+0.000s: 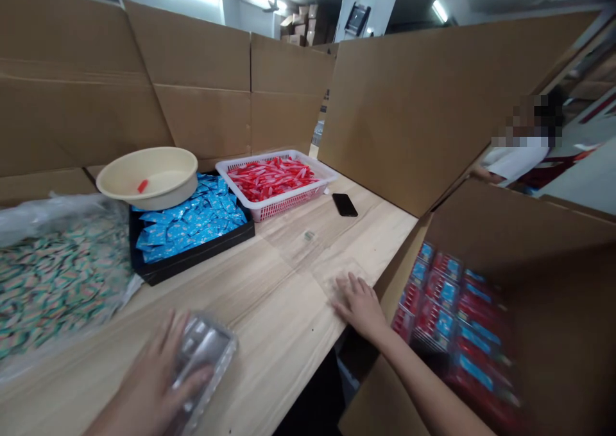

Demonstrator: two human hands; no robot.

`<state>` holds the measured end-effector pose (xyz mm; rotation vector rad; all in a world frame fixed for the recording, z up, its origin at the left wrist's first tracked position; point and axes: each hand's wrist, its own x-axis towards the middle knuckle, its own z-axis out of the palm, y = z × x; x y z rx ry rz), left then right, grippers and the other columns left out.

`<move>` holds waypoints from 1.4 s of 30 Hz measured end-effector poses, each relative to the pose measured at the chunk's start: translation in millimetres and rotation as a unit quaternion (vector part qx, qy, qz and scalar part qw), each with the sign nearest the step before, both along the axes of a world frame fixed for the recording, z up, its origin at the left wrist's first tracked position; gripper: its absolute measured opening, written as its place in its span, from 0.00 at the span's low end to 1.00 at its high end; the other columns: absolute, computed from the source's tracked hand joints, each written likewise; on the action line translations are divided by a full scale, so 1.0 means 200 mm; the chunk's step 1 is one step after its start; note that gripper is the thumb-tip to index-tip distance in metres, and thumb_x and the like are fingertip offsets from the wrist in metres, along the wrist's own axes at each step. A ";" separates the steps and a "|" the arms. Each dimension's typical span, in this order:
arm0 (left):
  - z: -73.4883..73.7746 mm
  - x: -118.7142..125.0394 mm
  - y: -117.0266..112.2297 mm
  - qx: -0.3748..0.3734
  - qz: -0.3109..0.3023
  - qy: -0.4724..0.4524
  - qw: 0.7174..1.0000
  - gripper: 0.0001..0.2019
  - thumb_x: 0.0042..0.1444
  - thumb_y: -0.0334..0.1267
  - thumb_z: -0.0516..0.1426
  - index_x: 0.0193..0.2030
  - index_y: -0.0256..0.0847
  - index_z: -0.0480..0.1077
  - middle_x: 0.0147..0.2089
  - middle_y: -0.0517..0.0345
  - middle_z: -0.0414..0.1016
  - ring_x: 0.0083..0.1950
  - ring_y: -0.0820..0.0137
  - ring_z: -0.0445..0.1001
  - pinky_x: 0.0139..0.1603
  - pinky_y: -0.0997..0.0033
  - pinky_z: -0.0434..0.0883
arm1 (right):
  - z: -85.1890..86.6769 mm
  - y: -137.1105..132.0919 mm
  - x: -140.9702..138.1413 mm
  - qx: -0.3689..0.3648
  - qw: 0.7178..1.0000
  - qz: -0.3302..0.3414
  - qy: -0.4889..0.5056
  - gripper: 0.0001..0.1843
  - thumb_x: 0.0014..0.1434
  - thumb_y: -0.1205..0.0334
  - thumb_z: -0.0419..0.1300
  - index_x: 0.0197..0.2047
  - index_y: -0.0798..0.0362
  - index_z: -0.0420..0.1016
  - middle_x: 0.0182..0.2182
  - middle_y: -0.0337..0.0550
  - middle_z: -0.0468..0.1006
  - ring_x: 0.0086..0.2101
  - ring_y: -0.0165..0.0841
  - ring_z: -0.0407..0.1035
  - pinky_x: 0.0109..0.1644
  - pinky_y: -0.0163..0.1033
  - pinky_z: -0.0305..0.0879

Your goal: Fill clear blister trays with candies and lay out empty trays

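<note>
My left hand [151,372] is at the near edge of the table, its thumb and fingers over a clear plastic tray [212,346] with moulded hollows; it looks like a stack, but motion blur hides how many. My right hand [359,304] rests palm down near the table's right edge, fingers spread. Under and just beyond its fingertips lies a thin clear plastic piece [332,272], hard to see against the wood. Another faint transparent piece [301,246] lies farther up the table.
A black tray [192,266] holds blue sachets, with a cream basin [168,201] resting on it. Behind are a white basket [276,210] of red-and-white sticks and a phone [344,205]. Wrapped candies [62,275] lie left. A carton [553,243] with red packs stands right; beyond, a person [517,160].
</note>
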<state>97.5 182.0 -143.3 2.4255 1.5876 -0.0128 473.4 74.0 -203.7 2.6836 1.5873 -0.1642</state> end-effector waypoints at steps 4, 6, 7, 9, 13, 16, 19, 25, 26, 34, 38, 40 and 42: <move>-0.19 0.01 -0.06 0.014 0.041 0.181 0.983 0.44 0.39 0.65 0.43 0.62 0.44 0.43 0.64 0.57 0.26 0.63 0.57 0.26 0.60 0.53 0.38 | -0.03 0.00 0.11 -0.013 0.997 0.072 0.011 0.32 0.53 0.47 0.49 0.60 0.44 0.53 0.60 0.42 0.43 0.58 0.43 0.38 0.58 0.48 0.35; -0.18 0.03 -0.08 0.021 0.032 0.183 0.982 0.44 0.41 0.64 0.43 0.62 0.43 0.41 0.64 0.56 0.25 0.63 0.57 0.25 0.60 0.53 0.36 | -0.01 0.00 0.14 -0.020 0.995 0.096 0.018 0.32 0.52 0.46 0.49 0.59 0.44 0.54 0.60 0.39 0.45 0.58 0.41 0.38 0.59 0.47 0.35; -0.15 0.05 -0.08 0.016 0.015 0.170 0.985 0.44 0.41 0.64 0.44 0.63 0.41 0.40 0.64 0.55 0.24 0.63 0.58 0.25 0.60 0.54 0.36 | 0.00 0.00 0.14 -0.022 0.994 0.106 0.021 0.32 0.51 0.46 0.49 0.59 0.44 0.55 0.59 0.39 0.46 0.58 0.41 0.39 0.59 0.47 0.35; -0.07 0.13 -0.05 0.001 -0.041 0.119 0.992 0.43 0.45 0.62 0.44 0.63 0.38 0.38 0.64 0.54 0.23 0.64 0.60 0.26 0.61 0.56 0.36 | 0.00 0.00 0.13 -0.023 0.992 0.119 0.025 0.32 0.51 0.45 0.49 0.59 0.44 0.55 0.59 0.39 0.47 0.58 0.39 0.41 0.59 0.46 0.35; 0.00 0.48 0.17 -0.002 -0.174 -0.043 0.984 0.36 0.52 0.55 0.44 0.64 0.40 0.39 0.65 0.56 0.33 0.65 0.67 0.37 0.62 0.65 0.43 | -0.02 0.02 0.05 -0.003 0.992 0.123 0.027 0.33 0.50 0.48 0.51 0.59 0.47 0.55 0.59 0.42 0.48 0.57 0.40 0.43 0.59 0.46 0.37; -0.06 0.83 0.42 0.022 -0.220 -0.107 0.969 0.35 0.52 0.54 0.46 0.63 0.38 0.44 0.64 0.52 0.37 0.64 0.66 0.37 0.62 0.70 0.39 | -0.03 0.04 0.00 0.026 0.990 0.132 0.031 0.32 0.51 0.51 0.51 0.59 0.47 0.56 0.58 0.43 0.49 0.56 0.42 0.44 0.59 0.47 0.39; -0.18 1.09 0.60 0.004 -0.212 -0.096 0.973 0.39 0.49 0.59 0.46 0.63 0.36 0.45 0.64 0.45 0.34 0.64 0.56 0.32 0.61 0.58 0.38 | -0.05 0.05 -0.02 0.045 0.991 0.125 0.032 0.31 0.51 0.49 0.50 0.58 0.47 0.57 0.58 0.44 0.50 0.56 0.42 0.44 0.59 0.48 0.40; -0.30 1.29 0.63 0.005 -0.235 -0.099 0.967 0.40 0.49 0.63 0.42 0.62 0.37 0.47 0.64 0.44 0.33 0.64 0.57 0.31 0.61 0.58 0.38 | -0.18 0.03 0.02 0.113 0.986 0.121 -0.016 0.30 0.53 0.43 0.47 0.56 0.48 0.60 0.57 0.45 0.52 0.56 0.44 0.47 0.57 0.50 0.46; -0.29 1.29 0.62 0.005 -0.233 -0.100 0.967 0.40 0.48 0.63 0.42 0.62 0.37 0.47 0.64 0.44 0.32 0.64 0.57 0.31 0.61 0.58 0.37 | -0.20 0.02 0.04 0.140 0.980 0.134 -0.036 0.30 0.53 0.43 0.48 0.55 0.49 0.62 0.56 0.47 0.54 0.55 0.45 0.49 0.55 0.51 0.49; 0.03 0.53 0.38 -0.013 -0.112 -0.093 0.989 0.38 0.52 0.59 0.41 0.64 0.36 0.40 0.65 0.52 0.35 0.64 0.69 0.37 0.61 0.72 0.41 | -0.12 -0.09 -0.05 0.349 0.924 0.077 0.134 0.22 0.54 0.50 0.50 0.47 0.55 0.66 0.43 0.49 0.69 0.42 0.36 0.64 0.44 0.41 0.63; 0.01 0.14 0.01 -0.101 0.013 0.086 0.991 0.49 0.33 0.56 0.56 0.63 0.50 0.39 0.64 0.56 0.22 0.63 0.50 0.27 0.57 0.47 0.34 | -0.10 0.02 -0.57 0.180 0.856 0.075 0.479 0.22 0.57 0.47 0.45 0.40 0.56 0.69 0.30 0.47 0.70 0.30 0.32 0.66 0.34 0.35 0.63; -0.04 0.06 -0.08 -0.068 0.031 0.075 0.994 0.45 0.35 0.51 0.55 0.63 0.50 0.42 0.64 0.55 0.23 0.63 0.49 0.35 0.55 0.46 0.41 | -0.11 0.14 -0.86 0.162 0.811 0.120 0.549 0.20 0.53 0.47 0.50 0.40 0.55 0.67 0.29 0.46 0.69 0.32 0.33 0.65 0.37 0.37 0.61; -0.05 0.01 -0.09 -0.064 0.054 0.020 0.996 0.44 0.36 0.48 0.53 0.63 0.48 0.42 0.65 0.55 0.27 0.62 0.53 0.41 0.54 0.50 0.48 | -0.11 0.25 -1.07 0.166 0.716 0.092 0.671 0.20 0.49 0.45 0.54 0.36 0.54 0.63 0.23 0.41 0.66 0.25 0.30 0.62 0.27 0.35 0.58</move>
